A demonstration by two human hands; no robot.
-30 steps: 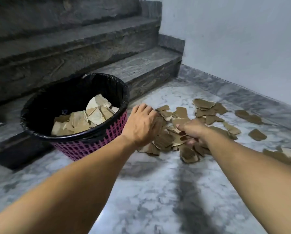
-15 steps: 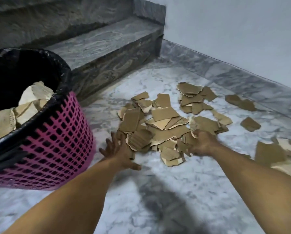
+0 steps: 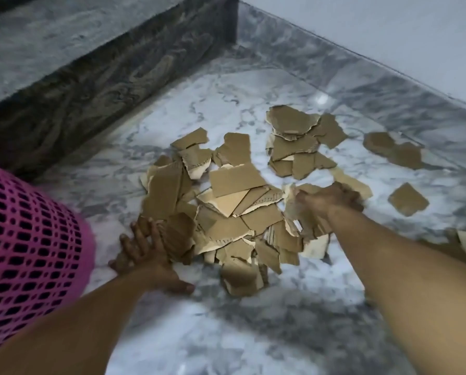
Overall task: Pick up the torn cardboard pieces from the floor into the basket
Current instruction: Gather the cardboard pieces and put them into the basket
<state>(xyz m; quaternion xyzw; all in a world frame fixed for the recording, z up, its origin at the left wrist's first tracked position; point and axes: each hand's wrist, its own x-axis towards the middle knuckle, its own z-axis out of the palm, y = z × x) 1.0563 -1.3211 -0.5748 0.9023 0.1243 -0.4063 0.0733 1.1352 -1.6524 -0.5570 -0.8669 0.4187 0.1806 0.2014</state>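
Torn cardboard pieces point(image 3: 234, 212) lie in a loose overlapping heap on the white-and-grey marble floor point(image 3: 253, 334), between the two hands. Beyond the right hand a smaller cluster of pieces point(image 3: 299, 139) sits apart from the heap, and further stray pieces point(image 3: 408, 198) lie to that hand's right, toward the grey marble skirting point(image 3: 375, 85) at the foot of the pale wall point(image 3: 389, 31). Beyond the left hand rises a dark veined stone step point(image 3: 96, 85).

The left hand point(image 3: 142, 255) is flat on the floor with fingers spread and straight, its fingertips against the near-left edge of the heap, touching a brown piece there. The right hand point(image 3: 329, 197) rests on the heap's right side with fingers curled down into the pieces; it is blurred, and it appears to be gripping some of them.

The pink mesh basket point(image 3: 28, 255) stands just to the left of the left hand, only its side wall in view.
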